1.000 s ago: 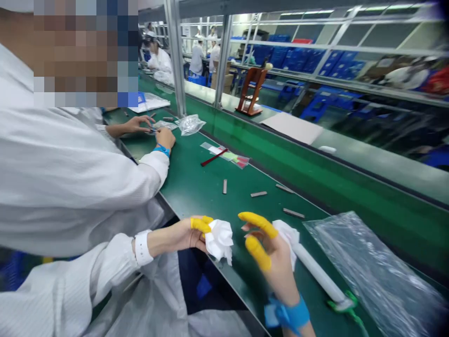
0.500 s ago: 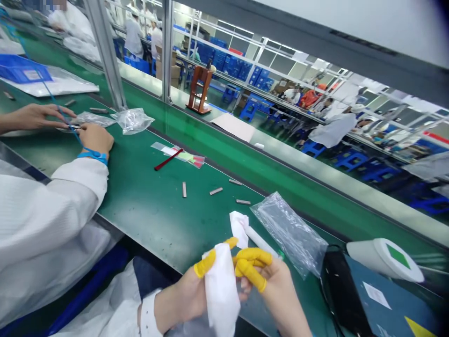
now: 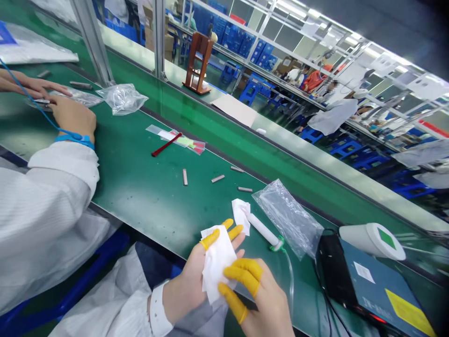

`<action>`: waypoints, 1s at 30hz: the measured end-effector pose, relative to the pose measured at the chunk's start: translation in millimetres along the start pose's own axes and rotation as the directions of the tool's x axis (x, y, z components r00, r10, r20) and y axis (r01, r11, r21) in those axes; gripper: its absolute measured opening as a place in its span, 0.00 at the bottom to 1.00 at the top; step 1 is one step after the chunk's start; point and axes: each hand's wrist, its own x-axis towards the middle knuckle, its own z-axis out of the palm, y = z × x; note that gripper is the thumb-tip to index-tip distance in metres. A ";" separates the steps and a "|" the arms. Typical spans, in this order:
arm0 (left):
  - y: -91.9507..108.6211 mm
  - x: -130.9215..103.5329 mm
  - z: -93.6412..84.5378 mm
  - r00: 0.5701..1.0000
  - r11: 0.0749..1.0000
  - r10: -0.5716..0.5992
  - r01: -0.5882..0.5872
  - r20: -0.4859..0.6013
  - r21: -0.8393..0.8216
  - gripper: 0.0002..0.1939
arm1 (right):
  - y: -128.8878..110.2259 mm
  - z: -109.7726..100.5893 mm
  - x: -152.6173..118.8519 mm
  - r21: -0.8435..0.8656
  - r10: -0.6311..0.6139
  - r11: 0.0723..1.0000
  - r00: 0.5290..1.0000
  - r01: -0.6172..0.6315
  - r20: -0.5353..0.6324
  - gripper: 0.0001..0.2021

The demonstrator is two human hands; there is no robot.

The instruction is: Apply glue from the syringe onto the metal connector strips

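A folded white wipe (image 3: 219, 262) lies across the palm of my left hand (image 3: 194, 264), pressed under the thumb. Yellow finger cots cover the thumb and some fingertips. My right hand (image 3: 259, 295), also with yellow finger cots, pinches the lower right part of the wipe between thumb and fingers. Whether anything lies inside the wipe cannot be seen. Just beyond my hands rests a white dispensing syringe (image 3: 263, 230) with a green cap and a clear hose. A crumpled white tissue (image 3: 241, 216) covers its far end. Several small metal bars (image 3: 218, 179) are scattered farther up the green bench.
A clear plastic bag (image 3: 289, 215) lies right of the syringe, near a blue-grey control box (image 3: 379, 285) with cables and a white cylindrical container (image 3: 372, 238). A dark red strip (image 3: 166, 144) lies on plastic sleeves. At left, a co-worker's hands (image 3: 72, 112) work beside clear bags (image 3: 124, 99).
My left hand has turned palm up, with the wipe lying flatter across it. My right hand has moved down onto the wipe's lower edge. The view has shifted slightly.
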 end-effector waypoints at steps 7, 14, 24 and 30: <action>-1.7 -4.9 4.9 0.997 0.998 0.023 -0.027 0.072 0.052 0.25 | -2.6 -4.9 5.0 0.138 0.173 0.971 0.974 -0.193 0.144 0.11; -4.8 -2.6 -2.2 0.991 1.000 0.001 -0.002 0.135 0.006 0.19 | 1.4 -10.3 3.2 0.305 0.326 0.870 0.917 -0.387 0.231 0.15; -12.2 1.6 -5.6 0.984 0.985 -0.072 0.096 0.163 -0.142 0.17 | 9.7 -30.2 13.5 0.577 0.562 0.309 0.634 -0.756 0.530 0.14; -22.2 2.3 -4.0 0.961 0.992 -0.107 0.120 0.255 -0.039 0.16 | 16.2 -39.4 12.3 0.745 0.695 0.189 0.623 -0.640 0.358 0.13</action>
